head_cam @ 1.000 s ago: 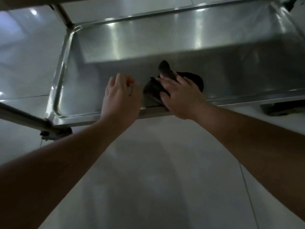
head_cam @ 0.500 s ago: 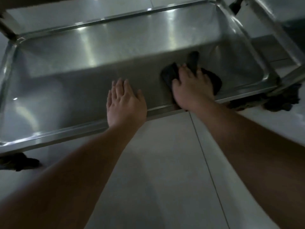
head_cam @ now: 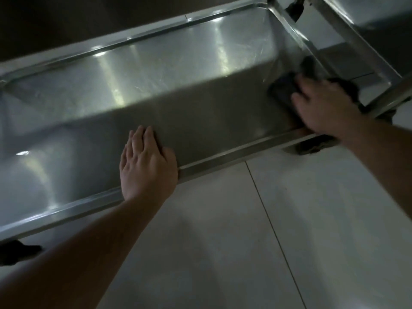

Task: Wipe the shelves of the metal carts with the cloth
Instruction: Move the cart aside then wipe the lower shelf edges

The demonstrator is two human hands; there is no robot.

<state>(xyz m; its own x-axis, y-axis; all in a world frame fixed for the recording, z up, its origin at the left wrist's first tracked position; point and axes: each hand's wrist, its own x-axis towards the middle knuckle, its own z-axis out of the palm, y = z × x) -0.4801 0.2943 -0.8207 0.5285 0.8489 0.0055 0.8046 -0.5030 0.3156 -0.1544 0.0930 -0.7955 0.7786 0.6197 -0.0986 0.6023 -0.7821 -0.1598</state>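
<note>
Wiping is taking place on the low shelf [head_cam: 156,90] of a metal cart, a shallow steel tray crossing the frame from lower left to upper right. The right hand [head_cam: 323,108] is pressing a dark cloth [head_cam: 283,90] flat against the shelf floor at the right end of the tray, at the right of the frame; its fingers are lying spread over the cloth, though blur is hiding whether any are curling round it. The left hand [head_cam: 145,166] is resting flat, fingers straight and together, on the near rim [head_cam: 223,161] at centre frame — judged to be steadying the cart. As a judgement, the task is part done: the cloth is working the right corner of this shelf, while the wide stretch at left is carrying bright glare and fine scratch marks, and its state cannot be told. A second cart [head_cam: 379,10] is showing at the upper right — its shelves presumably remaining to be wiped.
</note>
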